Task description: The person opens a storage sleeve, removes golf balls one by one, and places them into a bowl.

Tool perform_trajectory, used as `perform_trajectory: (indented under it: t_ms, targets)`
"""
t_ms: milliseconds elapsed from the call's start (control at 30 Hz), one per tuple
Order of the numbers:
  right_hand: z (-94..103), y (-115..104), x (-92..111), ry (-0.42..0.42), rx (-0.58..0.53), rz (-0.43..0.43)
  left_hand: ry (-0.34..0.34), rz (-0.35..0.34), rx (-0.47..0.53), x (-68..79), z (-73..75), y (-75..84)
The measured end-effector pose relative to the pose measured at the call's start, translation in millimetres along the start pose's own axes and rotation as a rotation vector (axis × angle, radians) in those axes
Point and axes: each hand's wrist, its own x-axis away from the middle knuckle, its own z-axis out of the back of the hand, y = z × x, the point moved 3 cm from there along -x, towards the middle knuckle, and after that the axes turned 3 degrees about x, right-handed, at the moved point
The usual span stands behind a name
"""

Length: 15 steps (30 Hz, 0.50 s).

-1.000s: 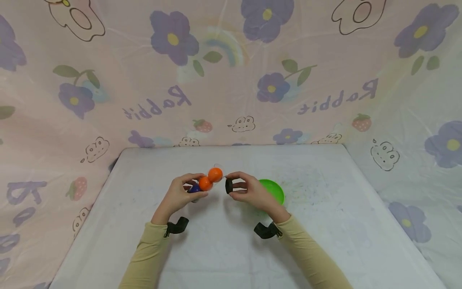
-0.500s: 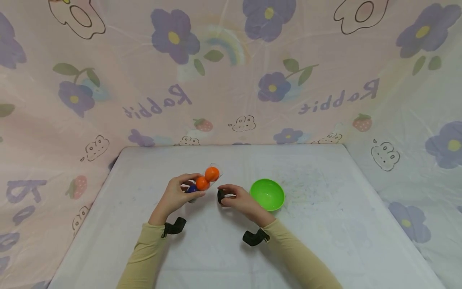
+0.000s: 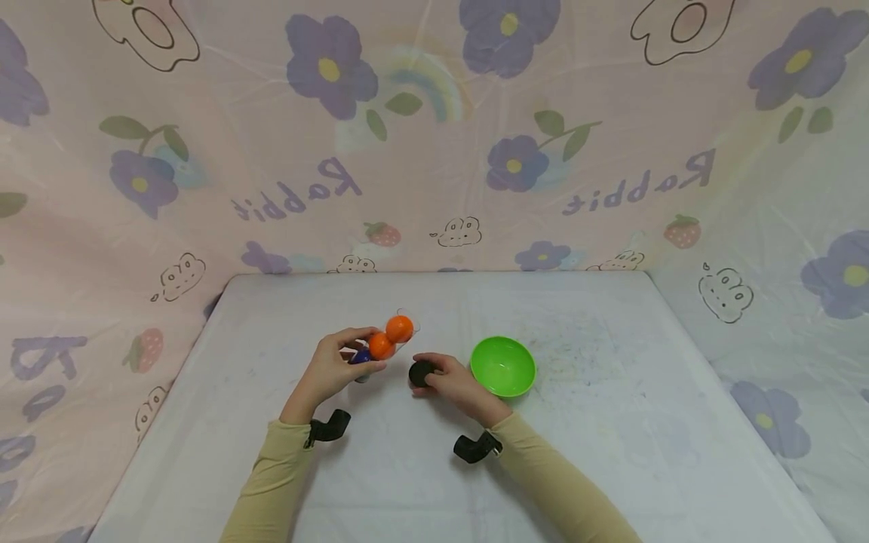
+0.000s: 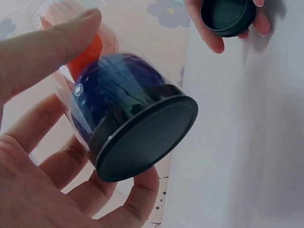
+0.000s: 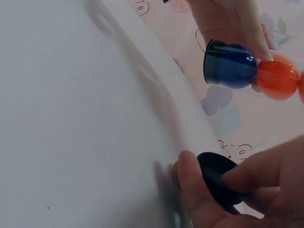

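Note:
My left hand (image 3: 334,367) grips a clear plastic tube (image 4: 164,73), tilted with its far end up and to the right in the head view. Inside sit two orange balls (image 3: 400,329) and a dark blue ball (image 5: 240,66), lined up in a row. A black cap (image 4: 148,138) closes the near end, below the blue ball; at the other end only a clear rim shows. Lower and to the right, my right hand (image 3: 456,383) pinches a loose black cap (image 3: 420,373) between thumb and fingers. The left wrist view shows this cap's hollow side.
A green bowl (image 3: 504,373) stands on the white-covered table (image 3: 611,452), just right of my right hand. Patterned cloth (image 3: 421,173) hangs behind the table and along both sides. A black wrist mount (image 3: 330,426) juts inward from each sleeve.
My right hand has drawn away from the tube's far end, down and toward me, and turned the cap from edge-on to round face showing. My left hand has shifted slightly left.

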Motion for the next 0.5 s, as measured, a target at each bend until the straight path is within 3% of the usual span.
perform_trajectory:
  t_ms: [333, 500]
  targets:
    - [-1.0, -0.6, -6.8, 0.153, 0.225, 0.047, -0.005, 0.000, -0.006, 0.1, -2.7, -0.8]
    - [-0.5, -0.2, -7.3, 0.199, 0.258, 0.047, 0.001, -0.003, 0.000, -0.8, -3.6, -1.5]
